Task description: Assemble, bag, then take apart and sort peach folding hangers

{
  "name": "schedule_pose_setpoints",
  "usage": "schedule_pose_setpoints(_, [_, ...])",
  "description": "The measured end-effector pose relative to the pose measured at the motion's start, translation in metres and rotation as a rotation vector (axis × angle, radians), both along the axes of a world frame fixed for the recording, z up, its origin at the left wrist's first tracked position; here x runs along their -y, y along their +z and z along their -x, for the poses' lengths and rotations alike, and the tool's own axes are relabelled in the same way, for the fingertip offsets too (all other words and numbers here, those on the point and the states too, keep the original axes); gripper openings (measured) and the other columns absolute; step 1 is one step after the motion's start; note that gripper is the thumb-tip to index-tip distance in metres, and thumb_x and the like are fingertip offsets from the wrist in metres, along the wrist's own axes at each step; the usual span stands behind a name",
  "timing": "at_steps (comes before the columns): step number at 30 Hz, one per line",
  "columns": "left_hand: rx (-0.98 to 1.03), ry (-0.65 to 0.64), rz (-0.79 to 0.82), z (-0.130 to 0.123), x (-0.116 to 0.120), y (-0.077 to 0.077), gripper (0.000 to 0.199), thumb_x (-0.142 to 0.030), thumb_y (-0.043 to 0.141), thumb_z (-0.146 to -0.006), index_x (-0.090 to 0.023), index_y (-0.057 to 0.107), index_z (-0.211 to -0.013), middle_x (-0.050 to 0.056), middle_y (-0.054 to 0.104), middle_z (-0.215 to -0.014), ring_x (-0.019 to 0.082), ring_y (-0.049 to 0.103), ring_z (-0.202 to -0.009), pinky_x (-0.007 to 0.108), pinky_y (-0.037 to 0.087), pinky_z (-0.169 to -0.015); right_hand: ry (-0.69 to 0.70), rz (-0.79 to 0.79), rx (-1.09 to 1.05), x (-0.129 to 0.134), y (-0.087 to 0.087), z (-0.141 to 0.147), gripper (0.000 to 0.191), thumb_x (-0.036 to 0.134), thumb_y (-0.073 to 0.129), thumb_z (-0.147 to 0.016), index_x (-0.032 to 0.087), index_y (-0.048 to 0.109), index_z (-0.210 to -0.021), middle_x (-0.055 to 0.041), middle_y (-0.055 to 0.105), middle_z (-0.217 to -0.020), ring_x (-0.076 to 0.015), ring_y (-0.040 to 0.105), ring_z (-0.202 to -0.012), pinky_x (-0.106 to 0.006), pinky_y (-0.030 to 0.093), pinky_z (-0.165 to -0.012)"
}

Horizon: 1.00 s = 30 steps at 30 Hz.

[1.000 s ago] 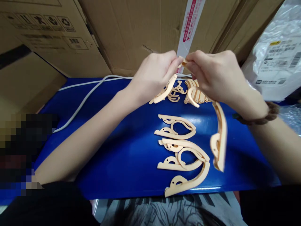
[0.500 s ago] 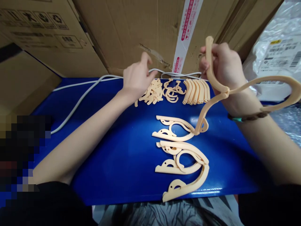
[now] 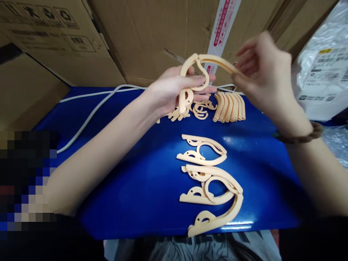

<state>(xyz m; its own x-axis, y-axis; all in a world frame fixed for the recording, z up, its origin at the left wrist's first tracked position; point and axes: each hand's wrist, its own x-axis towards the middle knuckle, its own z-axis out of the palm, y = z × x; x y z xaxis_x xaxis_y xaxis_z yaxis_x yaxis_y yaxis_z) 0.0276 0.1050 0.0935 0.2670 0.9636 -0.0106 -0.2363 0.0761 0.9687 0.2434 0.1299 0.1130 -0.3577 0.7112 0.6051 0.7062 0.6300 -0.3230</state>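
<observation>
Above the far part of the blue table, my left hand (image 3: 170,85) is closed on a cream plastic folding hanger (image 3: 187,67), its thumb lying across the hook. One hanger arm hangs down at the palm; the other stretches right to my right hand (image 3: 261,69). My right thumb and fingers pinch that arm's end, somewhat smeared by motion. Below lie a folded hanger (image 3: 217,159) and, nearer me, more hangers (image 3: 231,214) partly overlapping, one with an arm spread. Behind my left hand is a heap of small cream pieces (image 3: 176,115), partly hidden.
Loose curved hooks (image 3: 200,112) lie beside a row of curved hanger arms (image 3: 230,107) at the table's back. A white cable (image 3: 92,116) runs along the back and left. Cardboard boxes (image 3: 152,32) wall the far side. A bubble-wrapped parcel (image 3: 320,72) stands at right.
The hanger has moved left from my right hand into my left hand, which has turned palm up. My right hand now grips one arm's end.
</observation>
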Motion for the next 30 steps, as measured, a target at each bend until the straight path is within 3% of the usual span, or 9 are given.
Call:
schedule_pose_setpoints(2, [-0.008, -0.086, 0.029, -0.001, 0.003, 0.000, 0.010, -0.009, 0.061, -0.097, -0.012, 0.064, -0.107, 0.009, 0.076, -0.116, 0.023, 0.076, -0.109, 0.028, 0.065, -0.085, -0.202, -0.049, 0.342, 0.008, -0.002, 0.008, 0.016, 0.029, 0.058, -0.097, 0.025, 0.062, -0.112, -0.0110, 0.072, -0.114, -0.0265, 0.070, -0.095, -0.037, 0.049, -0.075])
schedule_pose_setpoints(4, [-0.009, -0.175, 0.048, -0.002, 0.006, -0.002, 0.019, -0.009, 0.061, -0.097, -0.011, 0.066, -0.115, 0.012, 0.075, -0.120, 0.026, 0.075, -0.113, 0.030, 0.066, -0.087, -0.314, -0.051, 0.506, 0.014, -0.004, 0.015, 0.029, 0.041, 0.045, -0.106, 0.023, 0.064, -0.119, -0.0136, 0.072, -0.122, -0.0310, 0.070, -0.105, -0.038, 0.048, -0.075])
schedule_pose_setpoints(11, [0.019, -0.338, 0.080, -0.004, 0.006, -0.005, 0.042, -0.001, 0.059, -0.087, -0.014, 0.064, -0.126, 0.010, 0.072, -0.123, 0.021, 0.074, -0.109, 0.017, 0.060, -0.068, -0.385, -0.015, 0.612, 0.018, -0.013, 0.018, 0.049, 0.048, 0.028, -0.112, 0.020, 0.065, -0.127, -0.0115, 0.077, -0.102, -0.0285, 0.073, -0.093, -0.034, 0.047, -0.074])
schedule_pose_setpoints(15, [-0.240, -0.229, -0.032, -0.003, 0.007, -0.011, 0.043, 0.000, 0.059, -0.077, -0.014, 0.065, -0.116, 0.011, 0.067, -0.119, 0.021, 0.072, -0.098, 0.020, 0.055, -0.060, -0.244, 0.101, 0.397, 0.008, -0.013, 0.012, 0.039, 0.043, 0.038, -0.110, 0.021, 0.069, -0.119, -0.0029, 0.068, -0.078, -0.0204, 0.067, -0.075, -0.033, 0.046, -0.072])
schedule_pose_setpoints(17, [-0.479, -0.100, -0.162, -0.003, 0.005, -0.018, 0.046, 0.004, 0.058, -0.070, -0.018, 0.063, -0.111, 0.009, 0.065, -0.116, 0.021, 0.070, -0.094, 0.024, 0.057, -0.065, -0.190, 0.314, 0.262, -0.002, -0.011, 0.005, 0.035, 0.040, 0.042, -0.109, 0.023, 0.073, -0.105, 0.0017, 0.058, -0.063, -0.0151, 0.056, -0.059, -0.031, 0.044, -0.066])
schedule_pose_setpoints(19, [-0.642, -0.007, -0.232, -0.002, 0.003, -0.024, 0.043, 0.004, 0.057, -0.069, -0.021, 0.059, -0.104, 0.007, 0.063, -0.108, 0.021, 0.068, -0.088, 0.029, 0.058, -0.068, -0.261, 0.510, 0.178, -0.014, -0.011, -0.007, 0.034, 0.039, 0.047, -0.107, 0.025, 0.074, -0.090, 0.0039, 0.050, -0.053, -0.0132, 0.045, -0.049, -0.030, 0.040, -0.059])
schedule_pose_setpoints(24, [-0.600, 0.031, -0.150, -0.005, -0.001, -0.027, 0.016, -0.027, 0.064, -0.087, -0.023, 0.050, -0.094, 0.002, 0.055, -0.075, 0.023, 0.065, -0.070, 0.034, 0.054, -0.066, -0.560, 0.409, 0.165, -0.038, -0.026, -0.041, 0.045, 0.022, 0.068, -0.090, 0.025, 0.049, -0.050, 0.0041, 0.033, -0.044, -0.0167, 0.050, -0.061, -0.035, 0.041, -0.072])
schedule_pose_setpoints(26, [-0.566, 0.017, -0.153, -0.006, 0.000, -0.027, 0.028, -0.047, 0.063, -0.092, -0.022, 0.050, -0.088, 0.002, 0.053, -0.071, 0.023, 0.065, -0.069, 0.034, 0.052, -0.066, -0.598, 0.381, 0.152, -0.043, -0.039, -0.049, 0.048, 0.020, 0.074, -0.084, 0.025, 0.043, -0.047, 0.0044, 0.032, -0.045, -0.0190, 0.057, -0.071, -0.037, 0.042, -0.078])
schedule_pose_setpoints(30, [-0.583, -0.053, -0.252, -0.004, -0.003, -0.036, 0.051, -0.068, 0.048, -0.097, -0.022, 0.049, -0.074, 0.003, 0.050, -0.066, 0.023, 0.063, -0.071, 0.034, 0.049, -0.068, -0.559, 0.335, 0.128, -0.046, -0.062, -0.050, 0.051, 0.035, 0.078, -0.082, 0.025, 0.039, -0.051, -0.0019, 0.050, -0.055, -0.0242, 0.066, -0.089, -0.042, 0.047, -0.084])
